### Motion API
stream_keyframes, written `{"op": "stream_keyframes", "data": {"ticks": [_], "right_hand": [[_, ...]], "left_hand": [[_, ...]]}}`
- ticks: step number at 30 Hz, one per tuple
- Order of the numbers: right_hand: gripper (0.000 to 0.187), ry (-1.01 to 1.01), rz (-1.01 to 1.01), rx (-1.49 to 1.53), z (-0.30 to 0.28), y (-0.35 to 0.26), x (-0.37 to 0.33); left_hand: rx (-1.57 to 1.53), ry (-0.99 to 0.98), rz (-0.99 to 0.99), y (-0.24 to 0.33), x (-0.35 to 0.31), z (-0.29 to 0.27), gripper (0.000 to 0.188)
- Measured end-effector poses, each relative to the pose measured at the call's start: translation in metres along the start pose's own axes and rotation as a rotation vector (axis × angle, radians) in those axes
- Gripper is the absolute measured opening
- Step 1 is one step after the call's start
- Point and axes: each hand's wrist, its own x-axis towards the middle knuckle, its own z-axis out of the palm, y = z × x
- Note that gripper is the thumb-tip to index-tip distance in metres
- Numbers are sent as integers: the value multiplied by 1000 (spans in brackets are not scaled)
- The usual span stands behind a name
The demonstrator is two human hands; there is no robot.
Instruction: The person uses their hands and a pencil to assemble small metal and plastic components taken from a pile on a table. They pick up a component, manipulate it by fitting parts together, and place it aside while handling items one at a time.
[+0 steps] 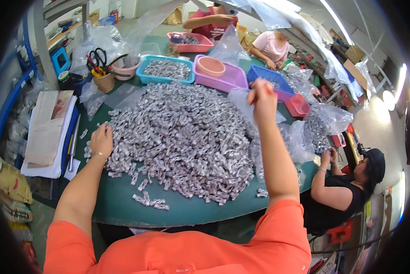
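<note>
A broad heap of small silver-grey clip-like metal parts [186, 137] covers the middle of the green table [122, 208]. At the heap's left edge rests my left hand [101, 139], fingers stretched out against the outermost pieces. My right hand [262, 98] is raised over the far right side, close to a blue basket [269, 78]. Its fingers are curled together and slightly blurred; whatever they hold, if anything, cannot be made out. A few loose parts [151, 201] lie near the front edge.
Behind the heap stand a turquoise tray [143, 73] of parts, a purple basket [223, 81] with a pink bowl [211, 67], and a pink basket [297, 105]. Left are a cup of pliers [103, 82] and papers [47, 128]. Co-workers sit right [339, 196] and across.
</note>
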Motion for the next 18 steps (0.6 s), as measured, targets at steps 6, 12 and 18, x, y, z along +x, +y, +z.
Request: {"op": "stream_keyframes", "data": {"ticks": [6,12,18], "right_hand": [[15,-699,-435,-340,30,28,-208],[29,-709,-289,-354,35,53,-290],[46,-838,-362,-546,53,50,-285]], "left_hand": [[-153,20,-66,21,-4,-5,30],[-610,62,-38,23,-48,-7,20],[-608,195,179,76,-98,-33,22]]}}
